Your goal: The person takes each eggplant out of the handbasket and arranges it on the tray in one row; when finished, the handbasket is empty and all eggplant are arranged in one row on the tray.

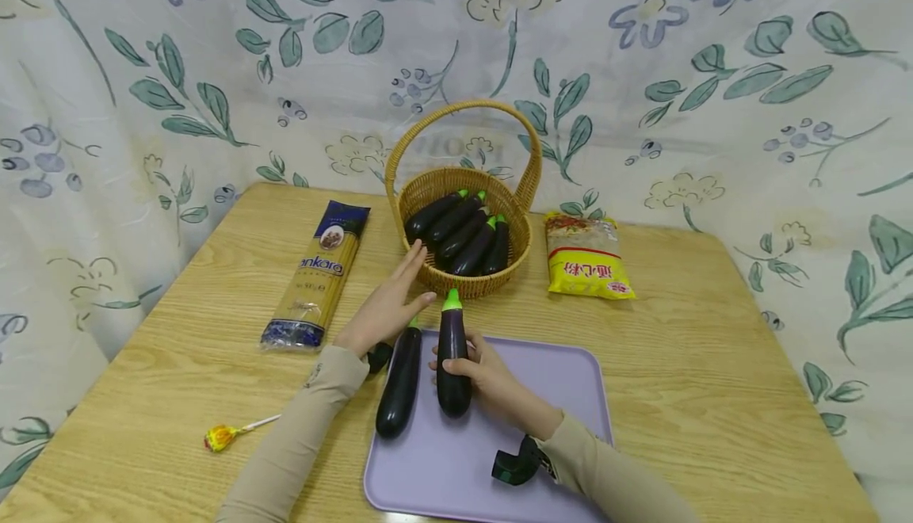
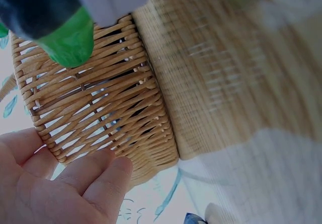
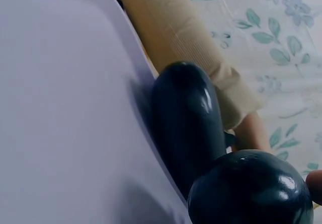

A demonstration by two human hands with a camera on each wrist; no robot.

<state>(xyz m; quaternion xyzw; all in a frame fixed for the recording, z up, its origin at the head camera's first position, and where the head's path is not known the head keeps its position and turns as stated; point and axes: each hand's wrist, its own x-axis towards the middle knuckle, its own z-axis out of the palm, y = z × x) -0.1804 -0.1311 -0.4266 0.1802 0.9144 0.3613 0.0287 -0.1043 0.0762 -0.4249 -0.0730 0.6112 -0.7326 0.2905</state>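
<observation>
My right hand (image 1: 495,372) grips a dark purple eggplant (image 1: 452,337) with a green stem, held over the lilac tray (image 1: 549,380), stem towards the basket. The thumb lies across the eggplant's side. A second eggplant (image 1: 399,388) lies along the tray's left edge, partly beyond it at the stem end. My left hand (image 1: 385,305) is at the front left of the wicker basket (image 1: 485,285), its fingers extended by the rim. In the left wrist view its fingers (image 2: 103,176) appear against the woven wall. Several eggplants (image 1: 456,230) lie inside the basket.
A long pasta packet (image 1: 314,281) lies left of the basket. To the right is a yellow and clear packet (image 1: 586,257). A lollipop (image 1: 223,437) rests near the left forearm. A floral cloth (image 1: 456,55) hangs behind the wooden table (image 1: 685,364).
</observation>
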